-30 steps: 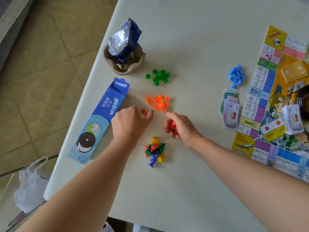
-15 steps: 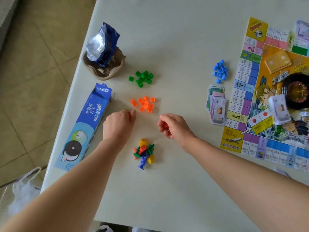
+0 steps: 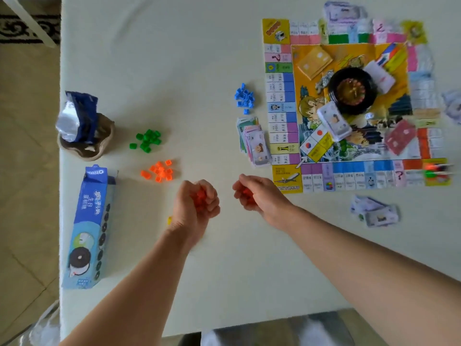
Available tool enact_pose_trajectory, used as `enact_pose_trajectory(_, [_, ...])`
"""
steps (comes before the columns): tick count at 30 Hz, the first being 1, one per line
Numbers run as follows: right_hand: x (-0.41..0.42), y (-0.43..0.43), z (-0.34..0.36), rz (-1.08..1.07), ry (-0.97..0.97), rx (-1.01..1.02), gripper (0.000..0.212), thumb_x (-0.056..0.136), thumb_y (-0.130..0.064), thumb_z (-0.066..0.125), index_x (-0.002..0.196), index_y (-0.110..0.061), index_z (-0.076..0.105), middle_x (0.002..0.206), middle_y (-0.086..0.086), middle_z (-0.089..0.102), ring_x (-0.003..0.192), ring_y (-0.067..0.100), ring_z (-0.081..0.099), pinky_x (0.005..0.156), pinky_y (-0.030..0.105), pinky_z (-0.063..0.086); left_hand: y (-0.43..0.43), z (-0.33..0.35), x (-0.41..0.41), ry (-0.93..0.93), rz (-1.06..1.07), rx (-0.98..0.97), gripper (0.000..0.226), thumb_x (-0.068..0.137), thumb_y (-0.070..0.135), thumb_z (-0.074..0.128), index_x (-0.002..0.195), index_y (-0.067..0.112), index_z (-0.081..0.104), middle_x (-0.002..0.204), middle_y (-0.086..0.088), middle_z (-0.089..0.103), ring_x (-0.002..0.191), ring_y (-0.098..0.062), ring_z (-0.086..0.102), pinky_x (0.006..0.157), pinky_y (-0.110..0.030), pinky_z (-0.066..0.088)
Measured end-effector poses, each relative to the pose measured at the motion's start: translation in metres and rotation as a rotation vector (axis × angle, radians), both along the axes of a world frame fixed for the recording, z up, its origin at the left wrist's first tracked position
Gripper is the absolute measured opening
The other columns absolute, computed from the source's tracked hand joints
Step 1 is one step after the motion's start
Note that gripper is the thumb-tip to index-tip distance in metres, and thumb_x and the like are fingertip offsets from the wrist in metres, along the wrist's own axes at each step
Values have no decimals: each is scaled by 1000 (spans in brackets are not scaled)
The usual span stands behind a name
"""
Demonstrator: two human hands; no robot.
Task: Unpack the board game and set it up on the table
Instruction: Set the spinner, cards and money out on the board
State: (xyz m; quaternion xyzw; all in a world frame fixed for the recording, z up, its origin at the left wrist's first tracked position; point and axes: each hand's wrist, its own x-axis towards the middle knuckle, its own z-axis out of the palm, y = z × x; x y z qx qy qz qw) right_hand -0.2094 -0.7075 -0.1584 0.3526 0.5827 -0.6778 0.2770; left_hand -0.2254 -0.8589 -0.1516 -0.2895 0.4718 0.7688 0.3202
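Curling round small red plastic game pieces (image 3: 199, 195), the left hand (image 3: 195, 204) and right hand (image 3: 262, 196) are each closed on a share, near each other above the pale table (image 3: 174, 58). A pile of orange plastic pieces (image 3: 159, 170) lies just beyond the left hand, green plastic pieces (image 3: 147, 139) farther off. The colourful paper game board (image 3: 282, 96) has its near corner just beside the right hand, with a stack of paper play money (image 3: 255, 143) along its edge. A blue cardboard cookie box (image 3: 89, 221) lies left.

bare left forearm (image 3: 149, 270), bare right forearm (image 3: 349, 258), uncovered throughout
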Motion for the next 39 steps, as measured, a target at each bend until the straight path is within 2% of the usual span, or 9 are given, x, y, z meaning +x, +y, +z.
enact_pose_trajectory(6, [58,88,8,-97,-8,118,26,98,-23,46,83,-11,64,62,2,56,49,11,40,43,17,28,103,-1,37,-89,-276,-287,31,85,12,33,57,13,49,58,-4,44,41,-13,28,39,-17,19])
enact_pose_trajectory(10, [111,162,4,-112,4,186,25,97,-20,47,83,-6,64,66,5,58,50,12,43,44,17,32,187,-6,83,-110,-523,-508,24,87,10,37,71,9,55,60,-4,50,46,-14,36,43,-19,26])
enact_pose_trajectory(14, [163,242,-7,-94,-37,367,19,93,-16,51,82,-10,65,72,4,62,60,15,51,52,19,40,269,-12,125,-55,-679,-572,23,89,9,39,76,11,57,62,-4,52,47,-15,39,45,-20,29])
enact_pose_trajectory(17, [192,304,-22,6,-66,569,17,92,-21,53,88,-10,66,86,9,68,78,26,60,70,33,46,332,-21,146,62,-830,-615,22,91,14,40,83,11,60,73,-7,58,60,-23,50,57,-25,38])
enact_pose_trajectory(19, [203,339,-29,51,-53,666,16,93,-17,52,95,-9,66,95,7,69,89,24,62,76,31,45,371,-25,156,181,-952,-692,23,93,16,39,88,6,59,79,-12,60,72,-29,53,63,-29,39])
enact_pose_trajectory(22, [205,376,-39,106,59,759,17,91,-8,52,102,-10,65,105,6,67,97,21,61,86,29,46,417,-28,163,409,-1093,-845,20,98,17,36,89,9,51,76,-4,53,75,-23,49,57,-29,33])
enact_pose_trajectory(28, [195,408,-50,238,246,864,19,88,-4,54,105,-7,63,105,11,58,90,26,60,79,29,46,471,-46,166,660,-1325,-1026,21,98,9,41,118,12,48,110,-10,47,90,-28,54,72,-40,46])
enact_pose_trajectory(34, [202,415,-64,242,413,928,20,83,-1,59,102,-6,62,100,11,58,87,29,57,72,39,50,479,-56,171,776,-1302,-1124,29,92,1,47,119,10,44,111,-12,43,87,-33,56,70,-41,46])
enact_pose_trajectory(39, [218,418,-68,203,528,892,39,81,4,55,118,-8,57,111,7,58,100,25,54,81,33,48,477,-59,181,827,-1238,-1163,27,90,1,52,115,8,44,112,-12,41,86,-31,55,66,-37,43])
